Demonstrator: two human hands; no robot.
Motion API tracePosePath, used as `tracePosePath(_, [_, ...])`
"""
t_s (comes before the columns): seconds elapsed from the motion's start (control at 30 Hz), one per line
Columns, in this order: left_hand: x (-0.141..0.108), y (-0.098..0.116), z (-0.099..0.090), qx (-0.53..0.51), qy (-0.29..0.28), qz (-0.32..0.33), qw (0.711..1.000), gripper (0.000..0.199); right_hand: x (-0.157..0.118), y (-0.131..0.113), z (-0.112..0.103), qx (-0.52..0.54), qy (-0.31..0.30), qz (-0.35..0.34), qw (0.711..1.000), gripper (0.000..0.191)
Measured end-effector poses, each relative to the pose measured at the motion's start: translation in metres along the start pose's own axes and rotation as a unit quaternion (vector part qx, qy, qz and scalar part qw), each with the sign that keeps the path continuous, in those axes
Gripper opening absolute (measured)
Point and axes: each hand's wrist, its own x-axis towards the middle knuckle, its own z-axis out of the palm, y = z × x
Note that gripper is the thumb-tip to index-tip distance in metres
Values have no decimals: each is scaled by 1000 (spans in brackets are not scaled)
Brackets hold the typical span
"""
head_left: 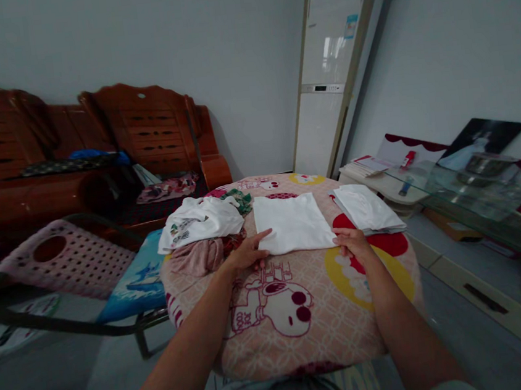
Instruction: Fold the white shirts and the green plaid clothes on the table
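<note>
A folded white cloth garment (293, 219) lies flat in the middle of a round table with a patterned pink cover (323, 343). At its near left corner is my left hand (247, 252), the index finger stretched out over the fabric and the thumb apart from it. My right hand (353, 244) pinches the near right corner between thumb and fingers. To the right sits another folded white garment (368, 208). A loose heap on the left has a crumpled white garment with a print (202, 218) on top of a dusty pink cloth (197, 257).
Left of the table stands a metal-framed chair (67, 259) with a blue cushion (134, 282). Wooden seating (146, 132) lines the back wall, and a tall white air conditioner (322, 70) fills the corner. A glass-topped cabinet (470, 198) is at the right.
</note>
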Motion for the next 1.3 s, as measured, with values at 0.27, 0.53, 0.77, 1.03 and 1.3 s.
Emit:
tracePosePath(0.27, [9, -5, -6, 82, 120, 91, 985, 68, 3, 3, 1, 33, 31, -24, 999, 62])
tracePosePath(0.53, [8, -10, -14, 248, 99, 85, 960, 59, -2, -3, 3, -16, 39, -23, 999, 58])
tracePosePath(0.77, [9, -14, -18, 338, 142, 88, 926, 43, 1, 0, 2, -45, 59, -27, 997, 56])
tracePosePath(1.03, [9, -14, -10, 432, 172, 54, 884, 40, 7, 6, -1, -129, 81, -42, 987, 37])
tracePosePath(1.3, [24, -23, 7, 444, 217, 276, 825, 55, 5, -5, 9, -407, 168, -218, 871, 30])
